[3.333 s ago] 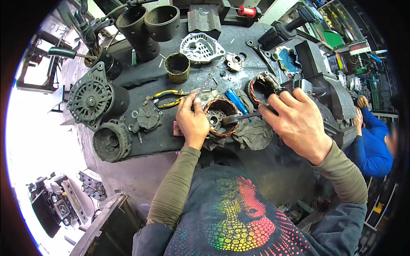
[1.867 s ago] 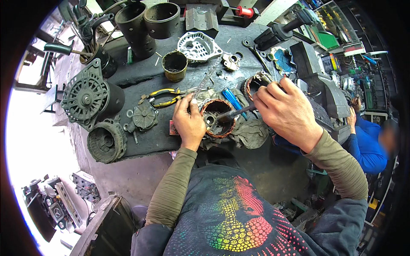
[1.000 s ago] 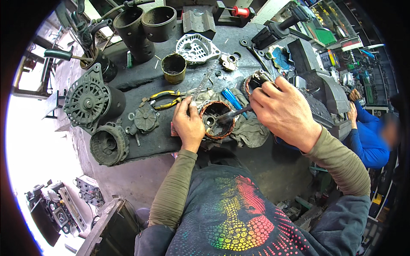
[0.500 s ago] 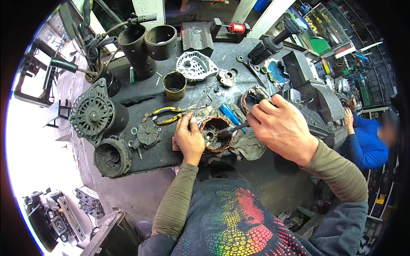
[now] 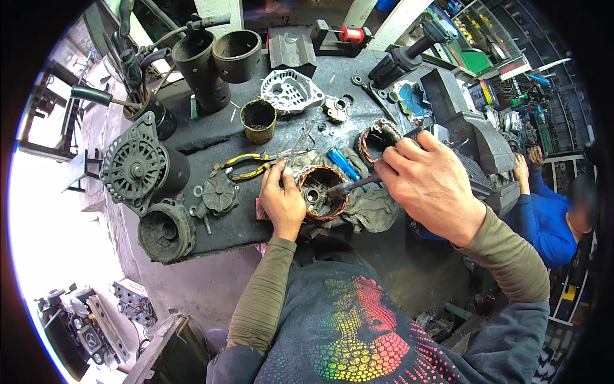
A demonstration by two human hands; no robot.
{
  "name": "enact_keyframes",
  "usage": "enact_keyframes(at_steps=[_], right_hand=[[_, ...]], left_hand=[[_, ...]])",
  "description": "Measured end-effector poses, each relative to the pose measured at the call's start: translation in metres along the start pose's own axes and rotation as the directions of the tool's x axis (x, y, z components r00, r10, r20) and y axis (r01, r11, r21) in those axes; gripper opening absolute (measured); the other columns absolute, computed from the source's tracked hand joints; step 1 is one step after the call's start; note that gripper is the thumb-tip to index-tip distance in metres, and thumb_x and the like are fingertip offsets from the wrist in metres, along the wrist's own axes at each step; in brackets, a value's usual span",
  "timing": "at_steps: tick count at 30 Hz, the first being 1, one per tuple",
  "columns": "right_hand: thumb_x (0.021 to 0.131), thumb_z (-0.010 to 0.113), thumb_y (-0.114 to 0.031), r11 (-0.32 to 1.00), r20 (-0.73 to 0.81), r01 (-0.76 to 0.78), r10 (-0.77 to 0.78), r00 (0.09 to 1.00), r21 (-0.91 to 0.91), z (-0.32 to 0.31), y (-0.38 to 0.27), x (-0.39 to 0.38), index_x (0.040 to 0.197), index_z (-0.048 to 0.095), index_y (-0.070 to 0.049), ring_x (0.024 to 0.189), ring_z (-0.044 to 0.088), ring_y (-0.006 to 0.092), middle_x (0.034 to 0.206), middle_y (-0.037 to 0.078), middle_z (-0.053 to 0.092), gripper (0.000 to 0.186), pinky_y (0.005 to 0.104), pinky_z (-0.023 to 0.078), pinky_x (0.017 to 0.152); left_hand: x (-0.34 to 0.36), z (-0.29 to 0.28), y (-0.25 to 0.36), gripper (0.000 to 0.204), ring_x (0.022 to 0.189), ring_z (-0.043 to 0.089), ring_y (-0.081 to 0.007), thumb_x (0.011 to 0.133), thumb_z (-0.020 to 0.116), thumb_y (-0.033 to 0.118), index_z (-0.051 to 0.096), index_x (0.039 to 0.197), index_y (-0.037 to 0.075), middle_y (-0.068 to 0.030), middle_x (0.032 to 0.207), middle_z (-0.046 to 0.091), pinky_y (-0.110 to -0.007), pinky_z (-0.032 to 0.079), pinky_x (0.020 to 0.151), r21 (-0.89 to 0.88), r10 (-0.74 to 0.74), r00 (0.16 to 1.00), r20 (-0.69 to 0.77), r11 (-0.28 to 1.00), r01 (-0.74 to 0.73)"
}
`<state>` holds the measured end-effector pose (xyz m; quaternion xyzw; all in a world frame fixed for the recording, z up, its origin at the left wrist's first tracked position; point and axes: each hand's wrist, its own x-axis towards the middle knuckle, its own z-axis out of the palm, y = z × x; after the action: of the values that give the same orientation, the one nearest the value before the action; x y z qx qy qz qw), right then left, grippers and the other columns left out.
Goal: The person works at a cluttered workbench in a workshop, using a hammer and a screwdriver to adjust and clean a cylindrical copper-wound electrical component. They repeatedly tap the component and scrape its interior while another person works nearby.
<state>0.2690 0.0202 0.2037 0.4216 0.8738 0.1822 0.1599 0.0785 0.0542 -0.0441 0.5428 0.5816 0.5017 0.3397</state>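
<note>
Right grip [image 5: 435, 192] clasps a brush [image 5: 353, 186] slanted into a copper-wound ring [image 5: 339, 212] at frame centre, while the left grip [image 5: 284, 208] holds its left side, seemingly for steadiness.

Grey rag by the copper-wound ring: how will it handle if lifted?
The rag will probably be floppy, given its loose folds. It looks light, being cloth, and may snag the ring, which it appears to touch.

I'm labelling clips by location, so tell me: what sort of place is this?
Probably a workshop for vehicle electrical parts, judging by the round, slotted grey metal alternator-like unit, the round metal housing lined with copper-coloured windings, and the yellow-and-black-handled pliers on the dark bench.
</note>
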Motion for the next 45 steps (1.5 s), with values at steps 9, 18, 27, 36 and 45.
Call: enact_keyframes(at_steps=[9, 18, 27, 36, 45], right_hand=[[0.078, 0.07, -0.007, 0.945, 0.025, -0.255, 0.255, 0.967, 0.204, -0.043, 0.028, -0.045, 0.106, 0.076, -0.009, 0.09, 0.06, 0.0233, 0.09, 0.003, 0.061, 0.029, 0.0384, 0.043, 0.079], [0.082, 0.08, -0.001, 0.372, 0.194, -0.6, 0.715, 0.672, 0.708, -0.046, 0.016, -0.118, 0.125, 0.071, 0.0, 0.085, 0.065, 0.0239, 0.099, 0.01, 0.07, 0.044, 0.0338, 0.052, 0.081], [0.093, 0.079, -0.014, -0.68, 0.6, -0.076, 0.582, 0.549, 0.729, -0.005, -0.042, -0.066, 0.128, 0.064, 0.002, 0.065, 0.05, 0.0037, 0.089, 0.0, 0.063, 0.041, 0.0213, 0.039, 0.052], [0.096, 0.074, -0.009, -0.849, 0.488, 0.229, 0.472, 0.734, 0.477, 0.02, -0.064, 0.119, 0.11, 0.062, -0.002, 0.064, 0.053, 0.0067, 0.084, 0.0, 0.058, 0.02, 0.0215, 0.04, 0.048], [0.097, 0.072, -0.01, -0.906, 0.536, 0.307, 0.42, 0.732, 0.291, 0.036, -0.083, 0.183, 0.111, 0.062, -0.005, 0.061, 0.053, 0.0105, 0.08, 0.001, 0.056, 0.018, 0.028, 0.043, 0.046]], left_hand=[[-0.01, -0.014, -0.009, 0.022, 0.095, 0.069, -0.0348, 0.101, 0.063, 0.006, 0.072, 0.116, -0.006, -0.0174, 0.103, 0.071, -0.042, 0.054, 0.086, 0.032, 0.025, 0.999, -0.028, 0.999, -0.024], [-0.017, -0.02, -0.014, 0.022, 0.094, 0.07, -0.0332, 0.102, 0.063, 0.006, 0.071, 0.118, -0.007, -0.0179, 0.104, 0.072, -0.041, 0.054, 0.084, 0.011, -0.052, 0.999, -0.015, 0.999, 0.052], [-0.016, -0.023, -0.019, 0.024, 0.099, 0.07, -0.0384, 0.101, 0.061, 0.006, 0.071, 0.118, -0.008, -0.0219, 0.105, 0.071, -0.044, 0.054, 0.089, 0.007, -0.045, 0.999, 0.025, 0.999, 0.045], [-0.016, -0.029, -0.015, 0.025, 0.103, 0.068, -0.0412, 0.1, 0.062, 0.009, 0.071, 0.12, -0.003, -0.0214, 0.109, 0.07, -0.046, 0.053, 0.092, 0.118, -0.04, 0.997, 0.073, 0.992, 0.031], [-0.016, -0.032, -0.059, 0.038, 0.105, 0.071, -0.0357, 0.096, 0.071, 0.024, 0.069, 0.12, -0.005, -0.0223, 0.113, 0.075, -0.046, 0.053, 0.094, -0.015, 0.131, 0.968, 0.215, 0.991, -0.131]])
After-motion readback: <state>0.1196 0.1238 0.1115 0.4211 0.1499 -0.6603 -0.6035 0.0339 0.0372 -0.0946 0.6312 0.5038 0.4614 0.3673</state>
